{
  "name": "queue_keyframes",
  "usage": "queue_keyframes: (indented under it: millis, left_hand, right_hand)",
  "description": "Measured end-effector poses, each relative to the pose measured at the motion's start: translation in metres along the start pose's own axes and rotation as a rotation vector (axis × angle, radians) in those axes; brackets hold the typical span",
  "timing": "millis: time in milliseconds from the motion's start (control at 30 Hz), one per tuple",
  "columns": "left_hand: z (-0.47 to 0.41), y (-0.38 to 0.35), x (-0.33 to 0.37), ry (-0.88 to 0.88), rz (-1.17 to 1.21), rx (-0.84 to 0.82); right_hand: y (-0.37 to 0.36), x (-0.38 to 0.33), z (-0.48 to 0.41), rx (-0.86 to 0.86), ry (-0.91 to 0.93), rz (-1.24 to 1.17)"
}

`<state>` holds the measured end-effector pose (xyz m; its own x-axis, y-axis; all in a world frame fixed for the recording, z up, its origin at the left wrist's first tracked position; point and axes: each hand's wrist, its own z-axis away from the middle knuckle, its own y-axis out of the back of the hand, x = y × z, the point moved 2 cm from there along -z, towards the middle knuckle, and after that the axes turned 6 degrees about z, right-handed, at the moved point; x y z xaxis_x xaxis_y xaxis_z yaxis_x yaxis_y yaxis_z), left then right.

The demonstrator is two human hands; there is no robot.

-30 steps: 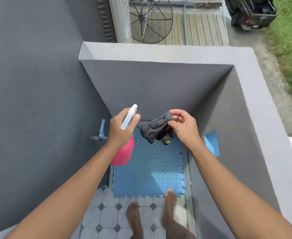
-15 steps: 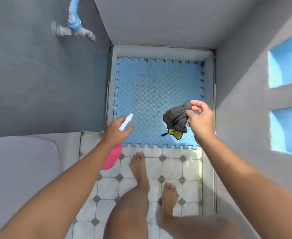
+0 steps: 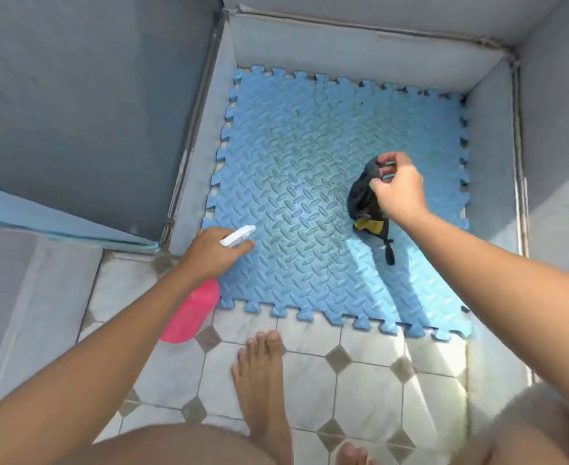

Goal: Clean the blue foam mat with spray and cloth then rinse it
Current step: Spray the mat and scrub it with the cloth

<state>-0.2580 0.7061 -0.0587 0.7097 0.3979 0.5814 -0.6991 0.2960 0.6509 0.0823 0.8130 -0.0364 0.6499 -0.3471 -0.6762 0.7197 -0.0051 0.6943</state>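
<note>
The blue foam mat [image 3: 310, 182], with a ribbed pattern and puzzle edges, lies flat in a low walled floor bay. My left hand [image 3: 209, 253] grips a pink spray bottle [image 3: 189, 313] by its white trigger head, the nozzle aimed at the mat's near left part. My right hand [image 3: 397, 189] pinches a dark grey cloth [image 3: 360, 196] with a yellow patch and a black strap, held over the mat's right side.
Grey walls [image 3: 91, 95] close in the bay on the left, back and right. White tiles with grey diamonds [image 3: 370, 370] cover the floor in front, where my bare feet [image 3: 263, 374] stand. A pale blue edge [image 3: 41, 223] juts out at the left.
My view has dropped lower and closer to the mat. Both hands have moved down toward it, the spray nozzle now over its left part and the cloth lower on the right.
</note>
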Motion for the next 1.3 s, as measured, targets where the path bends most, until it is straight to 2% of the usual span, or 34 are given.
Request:
queue_keyframes:
  millis: [67,200,267,367,467,567,633,733,867,1000,1133,1300]
  left_hand:
    - [-0.014,-0.009,-0.007,-0.028,-0.071,-0.035]
    - [-0.027,-0.006,-0.016,-0.035,0.119,-0.045]
    - [-0.022,0.003,-0.018,-0.039,0.219,-0.015]
    - [-0.008,0.009,-0.021,-0.047,0.191,0.064]
    - [0.001,0.007,-0.022,-0.082,0.069,0.136]
    - [0.0,0.002,-0.018,-0.168,0.082,0.082]
    - [0.001,-0.002,-0.014,-0.215,0.102,-0.011]
    - [0.005,-0.006,-0.019,-0.211,0.075,-0.114]
    - [0.014,-0.006,-0.036,-0.176,-0.07,-0.023]
    - [0.024,-0.004,-0.044,-0.192,0.011,-0.009]
    - [0.028,-0.004,-0.048,-0.138,0.081,-0.089]
    - [0.034,-0.006,-0.034,-0.189,0.139,-0.12]
  right_hand:
    - [-0.028,0.013,-0.012,-0.062,0.048,-0.007]
    - [-0.072,0.049,-0.009,-0.14,0.107,0.448]
    - [-0.077,0.059,-0.003,-0.119,0.174,0.555]
    - [-0.065,0.061,0.001,-0.102,0.187,0.402]
    - [-0.041,0.055,-0.009,-0.001,0.011,0.072]
    - [-0.019,0.042,-0.022,0.149,-0.108,-0.194]
    - [-0.008,0.036,-0.03,0.18,-0.161,-0.285]
    - [0.003,0.034,-0.037,0.197,-0.236,-0.347]
    - [0.004,0.037,-0.035,0.183,-0.255,-0.394]
    - [-0.006,0.035,-0.029,0.177,-0.276,-0.427]
    - [-0.017,0.033,-0.023,0.189,-0.303,-0.432]
    - [-0.022,0.034,-0.021,0.166,-0.297,-0.432]
